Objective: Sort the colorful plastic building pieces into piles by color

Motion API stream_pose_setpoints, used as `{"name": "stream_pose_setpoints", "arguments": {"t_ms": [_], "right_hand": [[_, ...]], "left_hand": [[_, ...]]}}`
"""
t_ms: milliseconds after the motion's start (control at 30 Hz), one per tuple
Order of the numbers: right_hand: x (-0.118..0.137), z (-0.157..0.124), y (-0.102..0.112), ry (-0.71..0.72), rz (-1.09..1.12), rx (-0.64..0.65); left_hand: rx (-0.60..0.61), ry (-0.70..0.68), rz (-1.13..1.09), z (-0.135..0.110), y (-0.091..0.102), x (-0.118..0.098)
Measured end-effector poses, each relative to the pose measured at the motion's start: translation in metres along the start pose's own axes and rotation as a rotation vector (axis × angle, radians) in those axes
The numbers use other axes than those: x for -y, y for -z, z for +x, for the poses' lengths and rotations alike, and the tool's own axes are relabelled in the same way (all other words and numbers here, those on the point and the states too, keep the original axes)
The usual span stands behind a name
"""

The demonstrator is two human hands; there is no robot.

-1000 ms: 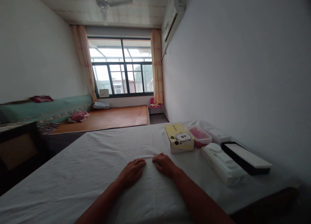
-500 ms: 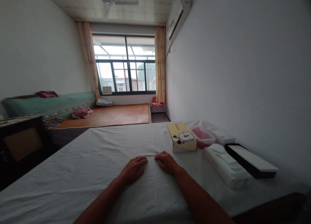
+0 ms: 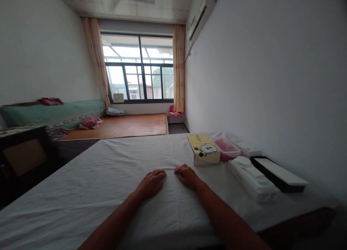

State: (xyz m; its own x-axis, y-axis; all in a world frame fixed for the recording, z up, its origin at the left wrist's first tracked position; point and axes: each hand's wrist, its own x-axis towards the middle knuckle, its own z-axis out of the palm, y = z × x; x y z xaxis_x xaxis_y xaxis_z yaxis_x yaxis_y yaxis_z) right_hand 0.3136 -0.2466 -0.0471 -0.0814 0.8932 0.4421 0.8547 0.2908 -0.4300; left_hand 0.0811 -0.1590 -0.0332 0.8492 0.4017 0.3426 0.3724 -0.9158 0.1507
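Observation:
Both hands rest palm down on a white cloth (image 3: 89,192) that covers the table. My left hand (image 3: 151,183) lies with its fingers stretched forward and holds nothing. A short gap to the right, my right hand (image 3: 187,177) rests with its fingers lightly bent, also holding nothing. Nearest to the right hand is a yellow and white cartoon-printed box (image 3: 204,150). Beside that box stands a clear-lidded container with pink contents (image 3: 226,147). Closer on the right lies a long white case with raised parts (image 3: 253,178).
A black tray with a white lid (image 3: 282,173) and another white box (image 3: 248,147) lie along the right wall. Beyond the table is a bed with a brown mat (image 3: 130,126). A dark cabinet (image 3: 25,152) stands at the left, and a pink chair (image 3: 175,114) below the window.
The view has tilted slightly down, so the room sits a little higher in the picture. Both hands keep their places on the cloth.

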Motion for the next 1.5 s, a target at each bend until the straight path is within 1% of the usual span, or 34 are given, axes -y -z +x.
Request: {"name": "stream_pose_setpoints", "arguments": {"t_ms": [233,567,767,1100,1500], "right_hand": [[0.0019,-0.0022,-0.0004,-0.012,-0.008,-0.009],[-0.0015,0.0002,-0.0037,0.0,0.025,-0.031],[-0.0027,0.0002,-0.0048,-0.014,0.028,-0.047],[0.0019,-0.0034,-0.0006,-0.023,0.008,-0.028],[0.0039,-0.0075,-0.0018,-0.01,0.004,0.006]], "left_hand": [[-0.006,-0.008,0.0,-0.0015,0.0016,-0.0011],[-0.045,-0.017,-0.001,-0.0031,-0.0047,0.0044],[-0.027,-0.018,-0.009,-0.0024,-0.0013,0.0029],[-0.024,0.001,0.0,-0.0037,0.0028,-0.0045],[-0.034,-0.008,-0.031,-0.0044,0.0018,-0.0016]]}}
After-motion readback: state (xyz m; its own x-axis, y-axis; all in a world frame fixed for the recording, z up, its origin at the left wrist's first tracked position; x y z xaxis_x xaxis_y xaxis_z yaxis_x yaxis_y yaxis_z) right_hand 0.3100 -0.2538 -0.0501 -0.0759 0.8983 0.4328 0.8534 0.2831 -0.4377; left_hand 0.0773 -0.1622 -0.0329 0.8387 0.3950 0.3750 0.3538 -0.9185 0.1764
